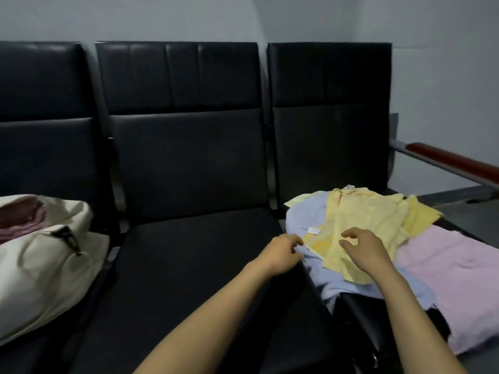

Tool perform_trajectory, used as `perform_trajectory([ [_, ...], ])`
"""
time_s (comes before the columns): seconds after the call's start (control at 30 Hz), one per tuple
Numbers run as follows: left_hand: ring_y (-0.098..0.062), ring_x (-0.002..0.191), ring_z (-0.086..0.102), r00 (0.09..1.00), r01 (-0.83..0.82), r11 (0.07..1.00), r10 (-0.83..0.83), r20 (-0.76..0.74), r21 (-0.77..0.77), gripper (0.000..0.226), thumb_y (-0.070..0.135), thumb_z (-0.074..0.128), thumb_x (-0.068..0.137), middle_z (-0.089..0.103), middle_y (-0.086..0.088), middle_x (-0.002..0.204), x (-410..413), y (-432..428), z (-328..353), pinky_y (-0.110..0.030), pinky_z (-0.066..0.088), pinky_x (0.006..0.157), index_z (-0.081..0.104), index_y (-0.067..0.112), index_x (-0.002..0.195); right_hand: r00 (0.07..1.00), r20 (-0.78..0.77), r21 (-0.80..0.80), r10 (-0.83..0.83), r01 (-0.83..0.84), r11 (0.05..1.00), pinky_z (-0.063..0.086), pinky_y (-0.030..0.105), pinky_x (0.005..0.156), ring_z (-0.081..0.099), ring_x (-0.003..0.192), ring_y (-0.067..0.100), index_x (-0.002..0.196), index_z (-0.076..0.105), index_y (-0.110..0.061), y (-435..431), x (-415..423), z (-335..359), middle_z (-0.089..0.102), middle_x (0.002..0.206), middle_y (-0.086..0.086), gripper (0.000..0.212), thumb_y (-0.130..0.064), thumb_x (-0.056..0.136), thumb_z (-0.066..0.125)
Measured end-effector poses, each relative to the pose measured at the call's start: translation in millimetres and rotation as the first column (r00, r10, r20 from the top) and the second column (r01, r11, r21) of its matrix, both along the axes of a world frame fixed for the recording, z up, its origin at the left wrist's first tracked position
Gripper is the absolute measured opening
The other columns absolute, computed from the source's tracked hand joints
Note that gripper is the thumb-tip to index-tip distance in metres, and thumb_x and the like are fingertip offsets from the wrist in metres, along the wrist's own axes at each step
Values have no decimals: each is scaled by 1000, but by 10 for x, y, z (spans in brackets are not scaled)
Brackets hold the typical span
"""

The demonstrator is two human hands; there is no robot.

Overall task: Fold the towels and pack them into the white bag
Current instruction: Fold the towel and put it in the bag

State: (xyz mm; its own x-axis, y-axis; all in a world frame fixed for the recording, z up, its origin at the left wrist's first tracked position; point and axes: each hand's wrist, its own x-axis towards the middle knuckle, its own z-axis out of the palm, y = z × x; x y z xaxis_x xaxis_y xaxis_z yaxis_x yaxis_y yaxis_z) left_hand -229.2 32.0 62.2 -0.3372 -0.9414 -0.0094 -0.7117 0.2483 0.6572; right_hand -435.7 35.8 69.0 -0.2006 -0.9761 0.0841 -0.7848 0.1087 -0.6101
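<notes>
Bench of three black seats against a pale wall.

- White bag (46, 268): on the left seat, mouth open and facing up. Folded dark-pink towels (19, 220) already lie inside. I judge the task partly done.
- Middle seat (189, 252): between bag and pile. Likely kept free as the folding surface, within reach of both.
- Loose pile: on the right seat. The yellow towel (364, 211) lies crumpled on top, the blue towel (305, 214) is under it and spills toward the near-left edge, and the pink towel (445, 265) lies flatter at near right. Top of the stack, so the yellow one is the obvious next pick.
- Left hand (280, 253): at the pile's left edge, just beside a small white label (314, 230). Its fingers (295, 242) are curled inward, tips at the yellow hem where it meets the blue. I cannot tell whether they pinch cloth or only touch it.
- Right hand (367, 247): over the near part of the yellow towel. Its fingers (348, 234) are loosely bent, thumb and forefinger apart in an open claw, with nothing between them. Contact with the cloth is not clear.
- The two hands sit apart along the same edge, which suits taking two points of the hem to lift and spread the towel.
- Judgement: this is the start of a fold. Risk: dragging the blue towel along with the yellow.
- A red-topped armrest (453, 160) stands far right, well apart from the work.
</notes>
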Motion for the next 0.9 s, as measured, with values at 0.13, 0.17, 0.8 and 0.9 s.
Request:
perform_trajectory([
  [0.13, -27, 119, 50, 1000, 17, 999, -16, -26, 43, 46, 18, 58, 89, 49, -10, 135, -592, -187, -216, -35, 42, 99, 49, 12, 134, 994, -87, 63, -71, 77, 995, 44, 37, 93, 50, 117, 35, 123, 59, -15, -84, -307, -34, 51, 129, 15, 36, -22, 88, 65],
  [0.17, -28, 122, 48, 1000, 13, 999, -12, -17, 49, 48, 16, 57, 89, 47, -11, 137, -705, -230, -271, -37, 42, 100, 47, 11, 136, 989, -131, 107, -64, 78, 991, 43, 37, 94, 48, 119, 36, 127, 55, -15, -88, -357, -68, 48, 131, 15, 41, -23, 88, 65],
  [0.8, -5, 80, 52, 661, -17, 987, 131, -739, 160, 23, 21, 48, 100, 57, 10, 87, -791, -175, -158, -22, 43, 73, 52, 19, 77, 719, 651, -174, 244, -171, 970, 46, 27, 77, 56, 80, 13, 88, 63, -19, -70, -265, 39, 61, 85, 0, 9, -10, 91, 63],
  [0.9, -18, 66, 47, 338, -100, 921, 387, -858, 376, 25, 14, 48, 93, 50, -3, 68, -614, -114, 11, -32, 39, 62, 53, 16, 68, 841, 477, -205, 256, -177, 963, 48, 23, 78, 58, 82, 15, 106, 59, -19, -86, -149, 40, 56, 107, -1, 23, -2, 89, 60],
])
